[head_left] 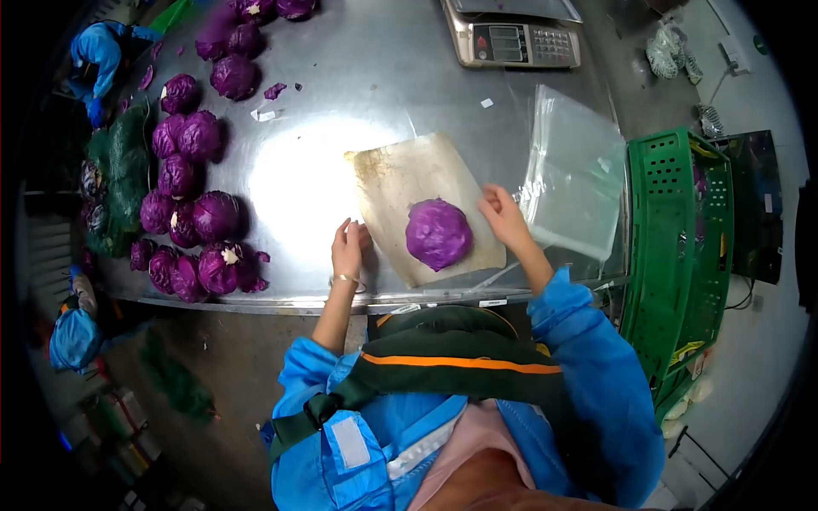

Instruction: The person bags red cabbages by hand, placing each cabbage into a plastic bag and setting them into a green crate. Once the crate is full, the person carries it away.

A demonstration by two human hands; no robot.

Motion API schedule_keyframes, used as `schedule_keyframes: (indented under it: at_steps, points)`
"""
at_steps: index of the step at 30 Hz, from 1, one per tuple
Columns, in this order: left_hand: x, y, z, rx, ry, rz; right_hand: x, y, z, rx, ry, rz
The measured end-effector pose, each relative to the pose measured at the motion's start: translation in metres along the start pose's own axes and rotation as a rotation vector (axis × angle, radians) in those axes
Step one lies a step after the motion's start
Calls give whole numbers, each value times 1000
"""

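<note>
A purple cabbage (439, 234) sits on the lower part of a pale, brown-stained sheet (405, 183), which lies on the metal table. My left hand (349, 250) is just left of the sheet, its fingers loosely bent and slightly apart, with nothing visible in them. On the other side, my right hand (505, 218) is beside the sheet's right edge, fingers loosely curled and a little apart, holding nothing that shows. Neither hand touches the cabbage. To the right of my right hand lies a stack of clear plastic bags (575, 175).
Several purple cabbages (216, 215) line the left of the metal table (328, 102). A digital scale (515, 43) is at the back, a green crate (669, 255) at the right. A green net sack (128, 175) and people in blue (100, 53) are at the left.
</note>
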State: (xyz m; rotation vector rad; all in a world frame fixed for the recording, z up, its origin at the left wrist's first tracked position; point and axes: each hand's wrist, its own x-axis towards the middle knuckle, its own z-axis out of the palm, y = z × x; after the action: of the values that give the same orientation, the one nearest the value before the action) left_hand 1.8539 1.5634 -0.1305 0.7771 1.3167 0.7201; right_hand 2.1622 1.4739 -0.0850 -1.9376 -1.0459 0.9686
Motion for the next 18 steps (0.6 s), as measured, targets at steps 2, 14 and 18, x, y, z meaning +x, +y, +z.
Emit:
schedule_keyframes:
  at_steps: [2, 14, 18]
  points:
    - [-1, 18, 19, -139, -296, -417, 3, -25, 17, -28, 100, -176]
    - [-69, 23, 127, 836, -358, 636, -5, -25, -12, 722, -296, 293]
    - [-67, 27, 135, 906, -382, 582, 5, -7, 17, 259, -142, 117]
